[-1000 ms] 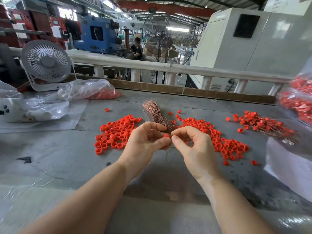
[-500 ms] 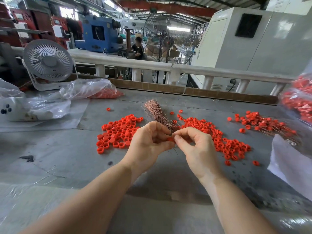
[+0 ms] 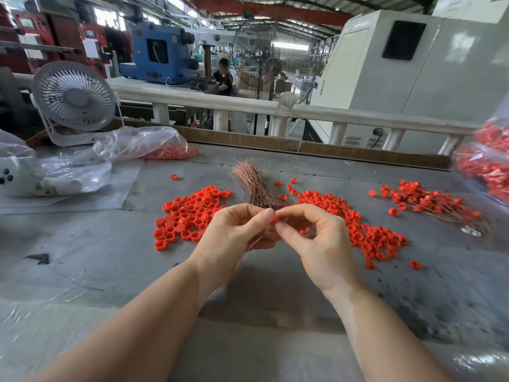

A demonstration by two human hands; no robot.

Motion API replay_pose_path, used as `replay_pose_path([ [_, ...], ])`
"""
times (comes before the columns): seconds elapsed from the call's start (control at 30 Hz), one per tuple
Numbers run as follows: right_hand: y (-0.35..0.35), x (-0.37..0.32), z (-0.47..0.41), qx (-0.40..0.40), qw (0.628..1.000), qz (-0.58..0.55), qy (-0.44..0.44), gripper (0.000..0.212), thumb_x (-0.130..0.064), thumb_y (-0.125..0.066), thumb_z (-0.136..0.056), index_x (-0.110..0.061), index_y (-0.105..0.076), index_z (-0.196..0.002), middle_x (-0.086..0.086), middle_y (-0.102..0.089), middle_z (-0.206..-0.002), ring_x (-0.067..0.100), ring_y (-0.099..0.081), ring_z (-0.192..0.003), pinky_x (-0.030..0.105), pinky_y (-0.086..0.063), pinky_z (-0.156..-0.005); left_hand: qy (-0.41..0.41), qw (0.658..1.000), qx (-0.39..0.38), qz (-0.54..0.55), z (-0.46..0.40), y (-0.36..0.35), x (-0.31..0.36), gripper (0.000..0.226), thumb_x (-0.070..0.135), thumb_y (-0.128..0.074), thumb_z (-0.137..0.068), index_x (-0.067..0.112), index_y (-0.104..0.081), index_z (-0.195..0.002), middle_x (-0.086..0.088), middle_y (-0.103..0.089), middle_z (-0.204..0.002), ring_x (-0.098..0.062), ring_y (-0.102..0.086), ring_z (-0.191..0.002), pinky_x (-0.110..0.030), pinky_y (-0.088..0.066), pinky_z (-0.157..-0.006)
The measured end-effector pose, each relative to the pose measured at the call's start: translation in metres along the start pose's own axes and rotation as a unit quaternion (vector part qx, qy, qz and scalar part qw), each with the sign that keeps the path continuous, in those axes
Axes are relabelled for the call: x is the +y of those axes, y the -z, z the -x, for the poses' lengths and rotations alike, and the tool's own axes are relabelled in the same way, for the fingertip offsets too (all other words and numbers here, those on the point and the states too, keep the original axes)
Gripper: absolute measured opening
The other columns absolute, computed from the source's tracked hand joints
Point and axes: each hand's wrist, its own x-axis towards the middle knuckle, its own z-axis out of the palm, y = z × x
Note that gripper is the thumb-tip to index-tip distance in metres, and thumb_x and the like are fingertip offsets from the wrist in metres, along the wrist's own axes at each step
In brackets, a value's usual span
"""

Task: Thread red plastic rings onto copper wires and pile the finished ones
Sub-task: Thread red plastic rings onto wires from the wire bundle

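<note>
In the head view, a red ring (image 3: 274, 219) is pinched at the thumb tip of the left hand (image 3: 234, 238), held above the grey worktop (image 3: 82, 244). The right hand (image 3: 316, 238) is brought up against it, thumb and forefinger closed together beside the ring; a thin copper wire there cannot be made out clearly. A bundle of copper wires (image 3: 253, 186) lies just behind the hands, between two heaps of loose rings (image 3: 190, 213). Finished pieces (image 3: 435, 202) are piled at the right.
</note>
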Motion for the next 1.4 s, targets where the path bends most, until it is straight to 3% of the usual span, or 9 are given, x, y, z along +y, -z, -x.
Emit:
replay_pose_path([
  [0.17, -0.0002, 0.0028, -0.0013, 0.011, 1.0, -0.013, -0.003, 0.027, 0.0, -0.069, -0.078, -0.026, -0.069, -0.085, -0.017, -0.063, -0.069, -0.001, -0.055, -0.065, 0.008, -0.039, -0.063, 0.009, 1.0, -0.013, 0.019, 0.0017, -0.0004, 0.0029, 0.02, 0.028, -0.06, -0.076, 0.011, -0.072, -0.075, -0.008, -0.068, -0.069, -0.014, -0.065, -0.064, -0.022, -0.054, -0.059],
  [0.27, -0.0005, 0.0038, -0.0017, 0.016, 1.0, -0.022, 0.0, 0.028, 0.002, -0.068, -0.079, -0.026, -0.069, -0.086, -0.016, -0.065, -0.072, 0.001, -0.056, -0.068, 0.012, -0.042, -0.066, 0.011, 1.0, -0.019, 0.019, 0.001, 0.0013, 0.0032, 0.018, 0.007, -0.056, -0.084, 0.009, -0.073, -0.083, -0.011, -0.07, -0.074, -0.016, -0.066, -0.067, -0.022, -0.055, -0.062],
  [0.33, -0.0006, 0.0036, -0.0019, 0.02, 1.0, -0.021, 0.004, 0.026, 0.0, -0.069, -0.079, -0.025, -0.069, -0.085, -0.012, -0.067, -0.075, 0.002, -0.058, -0.07, 0.014, -0.044, -0.068, 0.009, 0.999, -0.024, 0.02, 0.0014, 0.0014, 0.004, 0.017, 0.003, -0.059, -0.08, 0.009, -0.074, -0.084, -0.011, -0.07, -0.074, -0.016, -0.066, -0.067, -0.023, -0.056, -0.062],
  [0.47, -0.0003, 0.0038, -0.0025, 0.031, 0.999, -0.016, 0.009, 0.017, -0.006, -0.07, -0.08, -0.022, -0.07, -0.084, -0.008, -0.07, -0.077, 0.002, -0.061, -0.072, 0.011, -0.044, -0.069, -0.022, 1.0, -0.012, -0.001, 0.002, 0.0003, 0.0038, 0.027, 0.013, -0.068, -0.066, 0.006, -0.071, -0.092, -0.01, -0.07, -0.077, -0.016, -0.065, -0.07, -0.023, -0.054, -0.063],
  [0.73, -0.001, 0.0035, -0.0021, 0.014, 0.999, -0.03, 0.001, 0.019, -0.007, -0.071, -0.079, -0.025, -0.068, -0.075, -0.016, -0.068, -0.069, -0.005, -0.061, -0.069, 0.004, -0.041, -0.065, -0.086, 0.993, 0.027, -0.07, 0.0022, -0.0015, 0.0019, 0.017, 0.017, -0.069, -0.065, 0.01, -0.071, -0.08, -0.004, -0.07, -0.067, -0.01, -0.065, -0.063, -0.017, -0.051, -0.059],
  [0.83, 0.0002, 0.0019, -0.0012, 0.001, 0.999, -0.04, 0.006, 0.02, -0.004, -0.07, -0.079, -0.023, -0.067, -0.073, -0.017, -0.067, -0.066, -0.006, -0.061, -0.062, 0.004, -0.041, -0.061, -0.099, 0.99, 0.027, -0.094, 0.0027, -0.0014, 0.0013, 0.007, 0.009, -0.069, -0.07, 0.011, -0.07, -0.076, -0.001, -0.068, -0.063, -0.008, -0.064, -0.06, -0.016, -0.051, -0.059],
  [0.97, 0.001, -0.0004, -0.0002, -0.016, 0.998, -0.053, 0.001, 0.023, -0.001, -0.068, -0.08, -0.021, -0.064, -0.069, -0.018, -0.064, -0.059, -0.006, -0.055, -0.048, 0.004, -0.038, -0.052, -0.118, 0.984, 0.025, -0.134, 0.0019, 0.0, 0.0006, 0.018, -0.002, -0.068, -0.075, 0.015, -0.068, -0.072, 0.001, -0.067, -0.06, -0.008, -0.063, -0.058, -0.016, -0.05, -0.059],
  [1.4, -0.002, -0.0017, 0.0017, -0.018, 0.998, -0.06, 0.008, 0.026, 0.001, -0.067, -0.081, -0.022, -0.061, -0.068, -0.02, -0.061, -0.056, -0.005, -0.055, -0.049, 0.003, -0.037, -0.053, -0.135, 0.979, 0.015, -0.15, 0.0013, 0.0007, 0.0007, 0.018, -0.004, -0.066, -0.077, 0.013, -0.067, -0.072, -0.001, -0.066, -0.065, -0.008, -0.061, -0.06, -0.016, -0.05, -0.061],
])
